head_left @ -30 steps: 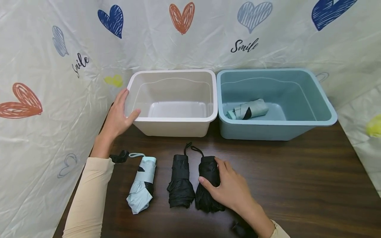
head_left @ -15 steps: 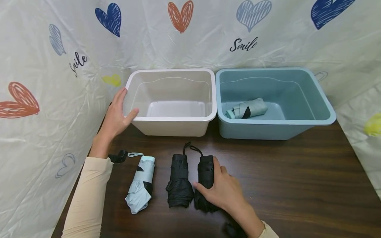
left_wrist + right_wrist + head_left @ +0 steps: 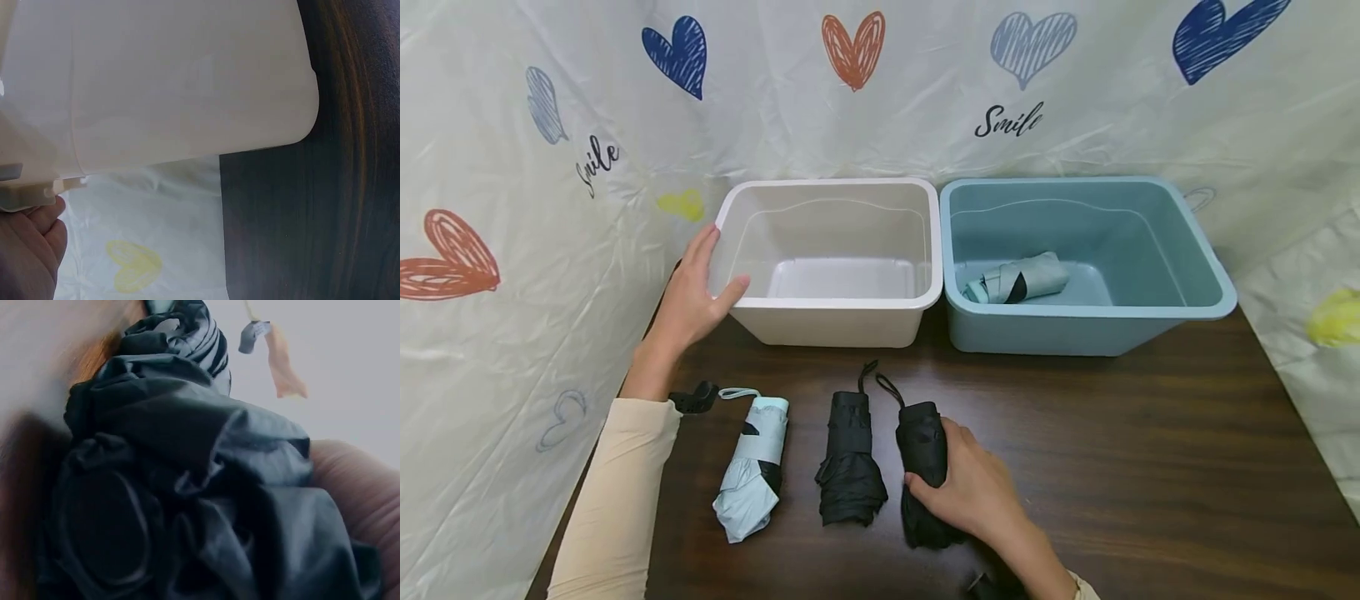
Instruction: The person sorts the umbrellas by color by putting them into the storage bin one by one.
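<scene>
A folded black umbrella (image 3: pixel 922 450) is in the grip of my right hand (image 3: pixel 976 485), thumb on its left side and fingers on its right. Its gathered fabric (image 3: pixel 206 444) fills the right wrist view. Just left of it lies a second folded black umbrella (image 3: pixel 852 462), and further left a light blue folded umbrella (image 3: pixel 751 471). My left hand (image 3: pixel 687 292) holds the front left corner of an off-white bin (image 3: pixel 831 323), its thumb over the rim. In the left wrist view, curled fingers (image 3: pixel 50 231) show under the bin's rim.
A blue bin (image 3: pixel 1037 332) stands to the right of the off-white one, with a pale blue-green folded umbrella (image 3: pixel 1030 279) inside. Both bins are at the back of the dark wooden table (image 3: pixel 1165 450). Behind hangs a white sheet (image 3: pixel 760 83) printed with hearts.
My right hand's grip has tightened round the right black umbrella, which has shifted toward me and slightly away from its neighbour. The left hand has stayed on the off-white bin.
</scene>
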### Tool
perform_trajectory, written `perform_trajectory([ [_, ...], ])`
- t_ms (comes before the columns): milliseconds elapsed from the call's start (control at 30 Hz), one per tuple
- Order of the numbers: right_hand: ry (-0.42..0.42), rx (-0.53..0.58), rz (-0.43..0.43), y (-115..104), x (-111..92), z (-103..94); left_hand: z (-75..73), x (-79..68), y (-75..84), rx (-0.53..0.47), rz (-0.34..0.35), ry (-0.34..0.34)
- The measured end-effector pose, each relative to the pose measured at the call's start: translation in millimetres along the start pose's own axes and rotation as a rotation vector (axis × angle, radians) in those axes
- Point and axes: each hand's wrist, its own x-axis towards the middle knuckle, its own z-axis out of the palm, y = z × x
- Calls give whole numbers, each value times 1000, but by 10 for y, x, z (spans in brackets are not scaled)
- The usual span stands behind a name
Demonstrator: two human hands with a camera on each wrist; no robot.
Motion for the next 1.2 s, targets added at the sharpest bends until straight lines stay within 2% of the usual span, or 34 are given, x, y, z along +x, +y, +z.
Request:
perform_trajectory([
  [200, -27, 28, 10, 163, -51, -142, 21, -18, 15, -13, -4, 0],
  [367, -41, 35, 32, 339, -80, -312, 49, 38, 63, -20, -1, -19],
  [467, -51, 48, 35, 419, -91, -391, 63, 68, 53, -11, 7, -9],
  [600, -52, 66, 35, 500, -109, -481, 33, 33, 18, 6, 2, -10],
  [867, 48, 103, -54, 616, -177, -725, 6, -2, -17, 14, -12, -9],
  [1200, 131, 71, -156, 666, -152, -1042, 4, -10, -1, 18, -13, -20],
])
